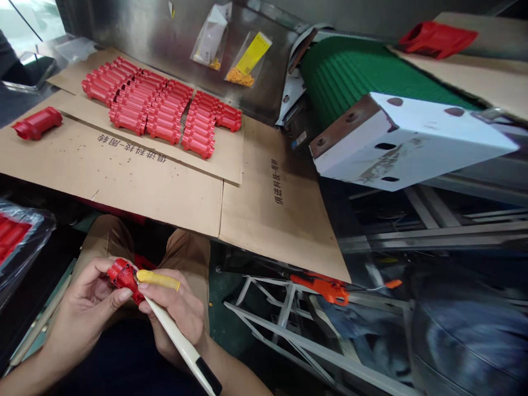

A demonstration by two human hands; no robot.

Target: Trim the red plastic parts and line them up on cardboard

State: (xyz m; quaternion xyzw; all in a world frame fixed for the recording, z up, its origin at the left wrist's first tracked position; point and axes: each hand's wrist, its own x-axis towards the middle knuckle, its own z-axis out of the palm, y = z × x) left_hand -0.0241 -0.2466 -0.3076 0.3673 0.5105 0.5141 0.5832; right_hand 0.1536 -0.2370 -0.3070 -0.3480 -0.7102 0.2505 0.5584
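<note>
Head view, lower left: white-handled tool (175, 332) slants up to ribbed red plastic housing (122, 274); tip hidden. Slip risk, I judge: hard pressure on the curved wall could skid it into the left thumb. Left hand (88, 302) cradles the housing, fingers clamped round it. Right hand (181, 311), yellow finger cot (159, 279) on one finger, grips the handle, fingers closed. Beyond, upper left: similar housings (165, 104) in rows on cardboard (165, 192).

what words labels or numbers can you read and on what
"俱进科技-周转": left cardboard, upside down
"俱进科技-周转": right cardboard, sideways
Too small or blurred to read: bagged yellow label, bagged white slip, small label beside the green belt
</note>
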